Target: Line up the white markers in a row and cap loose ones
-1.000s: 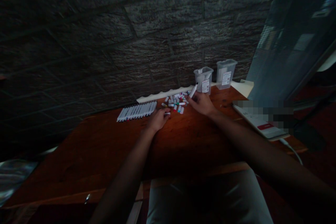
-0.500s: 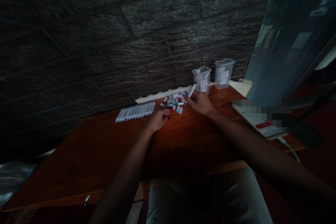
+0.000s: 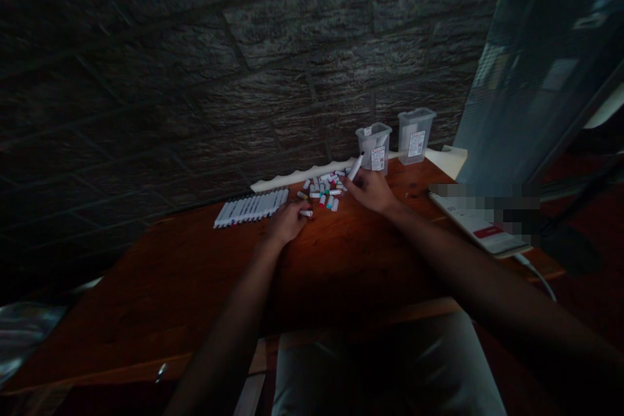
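My right hand point(image 3: 374, 191) is closed around a white marker point(image 3: 355, 168), which tilts up with its dark tip at the top. My left hand point(image 3: 288, 221) is low over the table, fingers closed on a small white marker cap point(image 3: 305, 213) that sticks out to the right. Between the hands and a little behind them lies a loose pile of marker caps point(image 3: 322, 188), white with coloured ends in red, teal and green. To the left of my left hand, several white markers point(image 3: 251, 208) lie side by side in a neat row.
Two clear plastic bins point(image 3: 374, 146) with labels stand at the back right, by the stone wall point(image 3: 292, 97). A pale wavy strip point(image 3: 302, 173) runs along the table's back edge. On the right lies a flat tablet-like device point(image 3: 480, 224) with a white cable point(image 3: 536, 273).
My left hand has shifted slightly left, away from the cap pile, and the white cap at its fingers shows more clearly. My right hand and its marker have hardly moved.
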The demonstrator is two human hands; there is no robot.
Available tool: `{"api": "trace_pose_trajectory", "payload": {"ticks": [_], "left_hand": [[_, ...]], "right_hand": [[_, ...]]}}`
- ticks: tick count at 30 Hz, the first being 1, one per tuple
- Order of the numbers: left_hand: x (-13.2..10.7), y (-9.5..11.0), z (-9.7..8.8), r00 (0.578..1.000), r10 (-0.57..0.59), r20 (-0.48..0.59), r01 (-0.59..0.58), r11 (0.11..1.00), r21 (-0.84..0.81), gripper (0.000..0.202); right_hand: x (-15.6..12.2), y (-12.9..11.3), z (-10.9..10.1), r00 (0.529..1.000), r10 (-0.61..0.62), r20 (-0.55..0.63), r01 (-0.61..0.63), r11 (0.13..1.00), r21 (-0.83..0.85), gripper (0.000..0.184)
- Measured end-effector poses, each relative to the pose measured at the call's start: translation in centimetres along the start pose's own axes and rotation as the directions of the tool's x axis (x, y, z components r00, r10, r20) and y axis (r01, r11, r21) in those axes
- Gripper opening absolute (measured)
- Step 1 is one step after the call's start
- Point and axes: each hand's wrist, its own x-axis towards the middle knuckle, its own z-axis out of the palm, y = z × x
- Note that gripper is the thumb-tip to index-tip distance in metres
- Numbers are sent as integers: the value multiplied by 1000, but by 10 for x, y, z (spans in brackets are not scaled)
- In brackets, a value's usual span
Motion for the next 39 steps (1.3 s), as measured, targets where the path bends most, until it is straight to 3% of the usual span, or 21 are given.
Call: {"api": "trace_pose_trajectory", "payload": {"ticks": [8,12,16,19,23,28,35,39], "left_hand": [[0,1,-4,996,48,-79,-46,999,17,19],[1,8,0,983,75,-165,-116,960,-256,18],[1,28,1,965,107,-241,-226,805,-549,26],[-2,44,-3,959,74,-275,-243,719,-651,28],[-6,52,-9,956,50,-289,-238,707,-666,24],[-6,51,-10,949,63,-309,-262,702,-662,21],[-7,49,-6,942,87,-324,-268,778,-569,25],[-8,47,-7,911,160,-379,-337,818,-465,20]], "right_hand": [[0,1,0,1000,17,14,-17,1000,-13,29],[-1,-1,0,1000,-3,6,3,1000,20,33],[0,-6,-5,997,-61,-45,66,993,99,38],[0,-10,-9,993,-45,-105,60,988,143,41],[0,-13,-11,991,-2,-133,21,990,141,41],[-1,-11,-5,994,-33,-102,46,991,127,40],[-2,-11,-4,995,-69,-70,76,992,102,42],[-2,-10,-4,996,-64,-60,70,991,111,42]]}}
